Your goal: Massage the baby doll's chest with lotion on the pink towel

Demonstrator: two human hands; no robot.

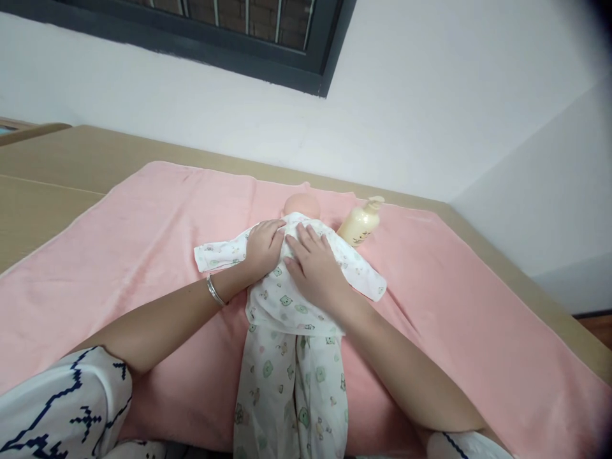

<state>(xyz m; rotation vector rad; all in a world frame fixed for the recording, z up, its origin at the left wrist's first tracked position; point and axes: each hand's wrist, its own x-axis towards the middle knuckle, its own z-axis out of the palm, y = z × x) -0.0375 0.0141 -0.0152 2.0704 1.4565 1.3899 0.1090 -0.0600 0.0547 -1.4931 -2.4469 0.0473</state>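
White cotton baby garment (pixel 287 319) printed with green bears; plain pink terry towel (pixel 143 242); cream-yellow plastic pump bottle (pixel 359 224); tan wooden table (pixel 43 185); white sleeve (pixel 62 408) with navy zigzag pattern.

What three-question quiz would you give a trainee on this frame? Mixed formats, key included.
1. True or false: the left hand and the right hand both rest flat on the chest of the dressed doll.
2. Multiple choice: on the pink towel, the pump bottle lies
A) to the right of the doll's head
B) by the doll's feet
C) under the left hand
3. Fill in: the bracelet is worn on the ___ wrist.

Key: 1 true; 2 A; 3 left.
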